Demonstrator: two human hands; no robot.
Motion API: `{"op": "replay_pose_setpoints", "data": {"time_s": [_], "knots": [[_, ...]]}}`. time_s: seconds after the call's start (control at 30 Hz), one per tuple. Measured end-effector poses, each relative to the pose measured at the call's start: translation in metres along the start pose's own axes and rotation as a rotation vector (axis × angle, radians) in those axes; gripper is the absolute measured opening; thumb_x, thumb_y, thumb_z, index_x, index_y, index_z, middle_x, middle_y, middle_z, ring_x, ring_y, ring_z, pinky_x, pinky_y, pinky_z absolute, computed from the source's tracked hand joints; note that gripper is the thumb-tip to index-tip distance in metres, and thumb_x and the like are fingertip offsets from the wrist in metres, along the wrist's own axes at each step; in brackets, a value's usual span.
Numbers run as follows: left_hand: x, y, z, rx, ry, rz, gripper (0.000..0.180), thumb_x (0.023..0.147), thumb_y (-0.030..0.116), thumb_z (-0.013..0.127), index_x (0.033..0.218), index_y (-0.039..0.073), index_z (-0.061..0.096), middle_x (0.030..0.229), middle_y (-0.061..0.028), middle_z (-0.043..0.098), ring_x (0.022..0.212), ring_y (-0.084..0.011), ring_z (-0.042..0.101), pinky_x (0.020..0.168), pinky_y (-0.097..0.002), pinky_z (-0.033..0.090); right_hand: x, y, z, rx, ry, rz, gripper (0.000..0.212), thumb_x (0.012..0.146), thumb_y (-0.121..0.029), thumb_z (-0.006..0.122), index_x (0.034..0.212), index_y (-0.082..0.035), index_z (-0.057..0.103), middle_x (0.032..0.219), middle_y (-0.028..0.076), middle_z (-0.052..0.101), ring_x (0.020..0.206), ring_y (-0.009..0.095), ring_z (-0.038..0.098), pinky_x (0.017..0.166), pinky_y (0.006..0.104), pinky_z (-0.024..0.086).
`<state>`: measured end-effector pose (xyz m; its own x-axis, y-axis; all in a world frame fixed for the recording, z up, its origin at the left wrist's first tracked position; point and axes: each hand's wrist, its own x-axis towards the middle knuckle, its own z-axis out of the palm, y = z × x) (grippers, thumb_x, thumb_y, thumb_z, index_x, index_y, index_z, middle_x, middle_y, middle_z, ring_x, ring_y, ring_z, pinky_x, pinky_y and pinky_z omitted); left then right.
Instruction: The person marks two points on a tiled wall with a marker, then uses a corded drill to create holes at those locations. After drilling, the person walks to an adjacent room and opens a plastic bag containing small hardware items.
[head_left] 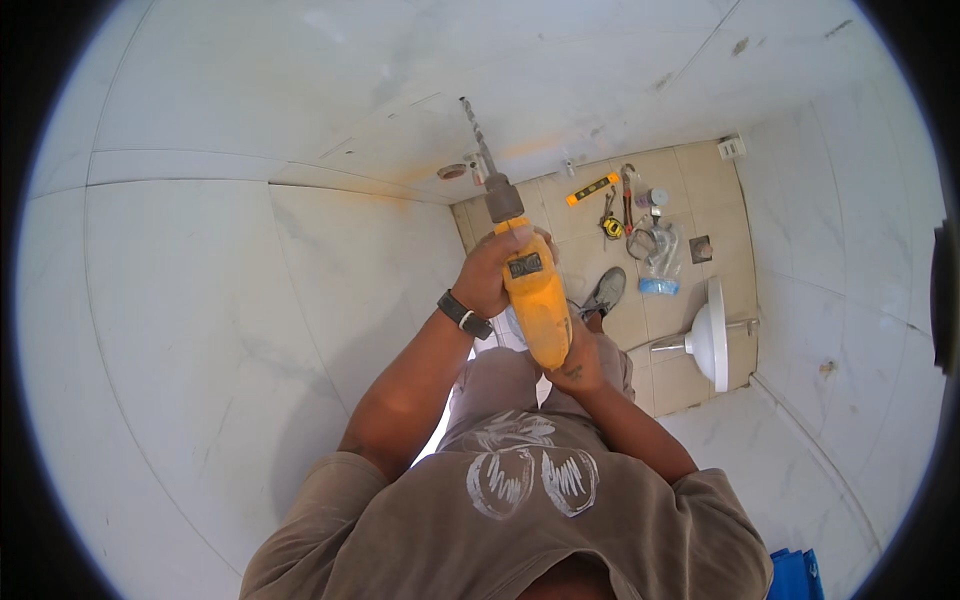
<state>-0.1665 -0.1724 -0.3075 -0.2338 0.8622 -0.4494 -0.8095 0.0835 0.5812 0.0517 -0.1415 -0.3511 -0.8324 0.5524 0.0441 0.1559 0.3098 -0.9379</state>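
A yellow power drill [543, 318] points away from me at the white marbled wall [380, 60]. My left hand [487, 277] is closed round the front of its body, just behind the dark chuck [504, 199]. Lower down, at the rear of the drill, my right hand [580, 362] is wrapped round the handle, which the body mostly hides. From the chuck runs a long spiral drill bit [477, 132], its tip at a small dark spot on the wall. Whether the tip touches or has entered the wall, I cannot tell.
On the tiled floor ahead to the right lie a yellow spirit level [592, 190], a tape measure [612, 228], a red-handled tool [628, 200] and a clear plastic bag [664, 255]. A white washbasin [710, 335] stands at my right. A round opening [452, 172] shows low in the wall.
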Motion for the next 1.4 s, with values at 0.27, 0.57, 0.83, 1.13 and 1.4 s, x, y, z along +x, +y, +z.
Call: {"op": "replay_pose_setpoints", "data": {"time_s": [0.27, 0.57, 0.83, 1.13, 1.4], "knots": [[0.007, -0.017, -0.007, 0.05, -0.088, 0.044, 0.056, 0.099, 0.04, 0.064, 0.134, -0.003, 0.056, 0.125, -0.0185, 0.066, 0.111, -0.0295, 0.069, 0.099, -0.0458, 0.057, 0.001, 0.03, -0.019, 0.003, -0.088, 0.101, 0.07, 0.078, -0.024, 0.086, 0.138, -0.004, 0.058, 0.129, 0.021, 0.065, 0.121, 0.041, 0.063, 0.102, 0.0466, 0.05], [0.063, -0.139, -0.066, 0.567, 0.05, -0.092, 0.067, 0.096, 0.043, 0.07, 0.143, -0.001, 0.053, 0.129, -0.0122, 0.066, 0.121, -0.0219, 0.064, 0.107, -0.0395, 0.049, -0.017, 0.125, -0.108, 0.004, -0.271, 0.382, 0.058, 0.079, -0.018, 0.084, 0.131, -0.004, 0.064, 0.118, 0.014, 0.071, 0.108, 0.033, 0.069, 0.097, 0.0418, 0.052], [0.087, -0.416, -0.172, 1.284, -0.31, -0.714, 0.089, 0.075, 0.041, 0.086, 0.151, 0.008, 0.052, 0.147, -0.0219, 0.059, 0.136, -0.0382, 0.054, 0.118, -0.0455, 0.041, 0.006, 0.251, -0.11, 0.059, -0.49, 0.41, 0.056, 0.077, -0.014, 0.083, 0.128, 0.0, 0.063, 0.105, 0.02, 0.072, 0.098, 0.038, 0.071, 0.089, 0.0408, 0.055], [0.12, -0.572, -0.229, 1.506, -0.521, -0.812, 0.068, 0.084, 0.033, 0.078, 0.147, 0.018, 0.057, 0.155, -0.0186, 0.052, 0.138, -0.0359, 0.056, 0.117, -0.0482, 0.043, 0.033, 0.351, -0.068, -0.008, -0.625, 0.602, 0.051, 0.079, -0.015, 0.082, 0.123, 0.002, 0.063, 0.099, 0.023, 0.073, 0.094, 0.041, 0.074, 0.083, 0.0427, 0.057], [0.112, -0.612, -0.264, 1.516, -0.578, -0.818, 0.063, 0.094, 0.041, 0.073, 0.14, 0.001, 0.058, 0.111, -0.0235, 0.075, 0.105, -0.0394, 0.074, 0.092, -0.0467, 0.059, 0.038, 0.38, -0.043, 0.011, -0.499, 0.528, 0.051, 0.081, -0.018, 0.079, 0.123, 0.004, 0.062, 0.1, 0.025, 0.072, 0.093, 0.039, 0.074, 0.082, 0.0415, 0.057]]}}
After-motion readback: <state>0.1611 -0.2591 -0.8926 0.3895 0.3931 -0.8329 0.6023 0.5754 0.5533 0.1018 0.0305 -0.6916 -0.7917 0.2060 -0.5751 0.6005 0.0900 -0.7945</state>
